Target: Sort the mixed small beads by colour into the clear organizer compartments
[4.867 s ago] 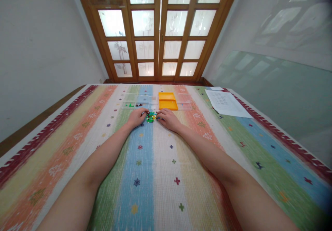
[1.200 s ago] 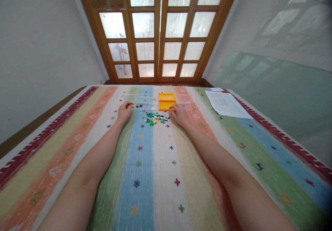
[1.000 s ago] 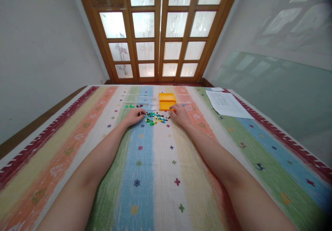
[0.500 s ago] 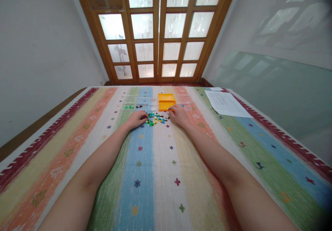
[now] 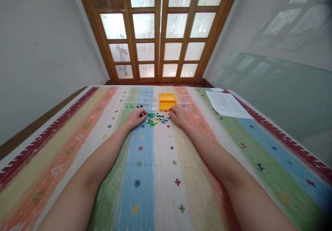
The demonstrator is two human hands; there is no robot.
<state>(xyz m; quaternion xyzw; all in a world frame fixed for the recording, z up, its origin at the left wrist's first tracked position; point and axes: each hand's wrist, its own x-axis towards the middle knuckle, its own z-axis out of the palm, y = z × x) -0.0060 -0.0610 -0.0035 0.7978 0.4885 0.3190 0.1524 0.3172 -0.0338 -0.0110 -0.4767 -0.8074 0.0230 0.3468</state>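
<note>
A small heap of tiny coloured plastic pieces (image 5: 156, 118) lies on the striped cloth far out in front of me. My left hand (image 5: 135, 117) rests at the heap's left edge, fingers curled in a pinch at the pieces. My right hand (image 5: 179, 115) lies at the heap's right edge, fingers bent, fingertips close to the front of the orange tray (image 5: 166, 101). What either hand pinches is too small to make out. Clear shallow trays (image 5: 136, 103) left of the orange one hold a few green and dark pieces.
Another clear tray (image 5: 185, 104) sits right of the orange one. A printed paper sheet (image 5: 226, 103) lies at the far right of the table. Wooden glazed doors stand beyond the table's far edge. The striped cloth (image 5: 155, 175) covers the whole tabletop.
My left hand came back from the clear trays on the left to the heap's left edge. My right hand has stayed by the orange tray. The heap is more spread out than 4.9 s ago.
</note>
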